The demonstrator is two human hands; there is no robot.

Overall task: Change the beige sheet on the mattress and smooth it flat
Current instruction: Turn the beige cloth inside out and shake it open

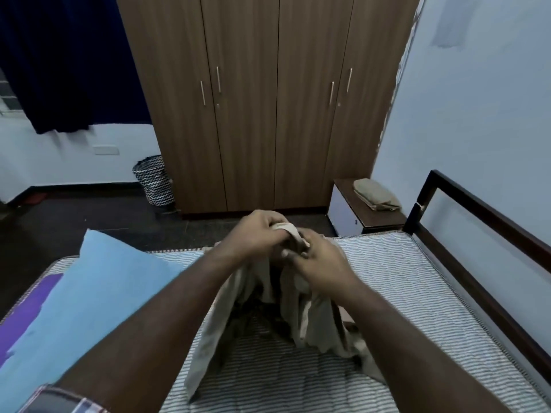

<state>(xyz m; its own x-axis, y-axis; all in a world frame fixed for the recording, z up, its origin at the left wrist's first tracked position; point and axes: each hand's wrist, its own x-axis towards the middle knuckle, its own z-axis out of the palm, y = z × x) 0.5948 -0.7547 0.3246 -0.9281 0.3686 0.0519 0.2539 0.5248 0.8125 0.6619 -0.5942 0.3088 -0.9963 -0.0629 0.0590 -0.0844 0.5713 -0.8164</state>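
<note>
A bare striped mattress point(396, 281) fills the foreground of a pale-walled bedroom, with a wooden wardrobe point(253, 99) beyond its far edge. A blue pillow point(89, 299) lies at the left. Both hands, left hand point(256, 234) and right hand point(320, 263), grip a bunched beige sheet point(301, 317) (hanging onto the mattress). A dark bed frame point(477, 228) borders the right.

Home bedroom, mattress point(402, 281), wardrobe point(262, 99), probably

Counted — two hands: left point(256, 231), right point(320, 260); one beige sheet point(310, 317); one mattress point(417, 293); one folded cloth point(375, 195); one basket point(153, 180); one blue pillow point(98, 296) — one wardrobe point(262, 99).
</note>
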